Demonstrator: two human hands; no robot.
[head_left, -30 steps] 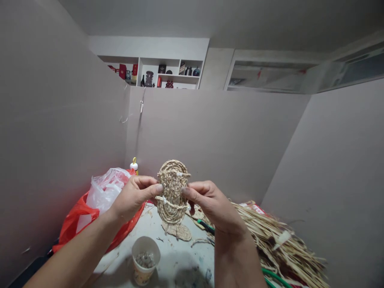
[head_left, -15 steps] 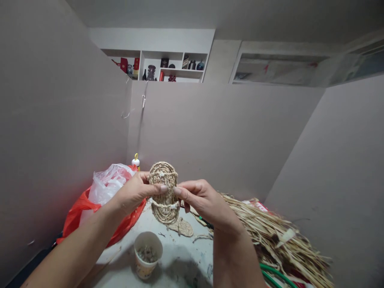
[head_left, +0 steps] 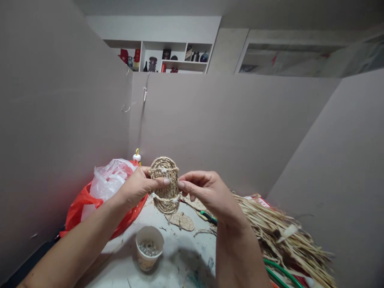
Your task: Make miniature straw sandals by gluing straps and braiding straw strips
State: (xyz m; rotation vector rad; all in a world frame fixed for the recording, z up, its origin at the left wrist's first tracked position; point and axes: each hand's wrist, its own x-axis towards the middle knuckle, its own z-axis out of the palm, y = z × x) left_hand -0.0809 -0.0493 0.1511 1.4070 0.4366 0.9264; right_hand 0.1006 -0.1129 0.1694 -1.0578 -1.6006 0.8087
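A small woven straw sandal [head_left: 165,192], coiled from braided rope, is held upright in front of me. Two braided cords with clear beads cross its face. My left hand [head_left: 138,186] grips its left side, thumb lying over the front and fingers behind. At the right edge, my right hand [head_left: 205,190] pinches with thumb and index finger against the sandal; whether something small is between them is hidden. Below stands a paper cup [head_left: 146,262] with clear beads inside. Another small straw sandal [head_left: 182,222] lies flat on the table behind the cup.
Red and white plastic bags [head_left: 105,188] sit at the left, near a white bottle [head_left: 137,157] with a yellow cap. A large bundle of dry straw [head_left: 279,224] and green-handled tools [head_left: 280,272] lie right. Grey walls enclose the white table [head_left: 177,248].
The view has tilted slightly down. My right thumb has drawn back from the sandal's face to its right edge. My left hand keeps its hold.
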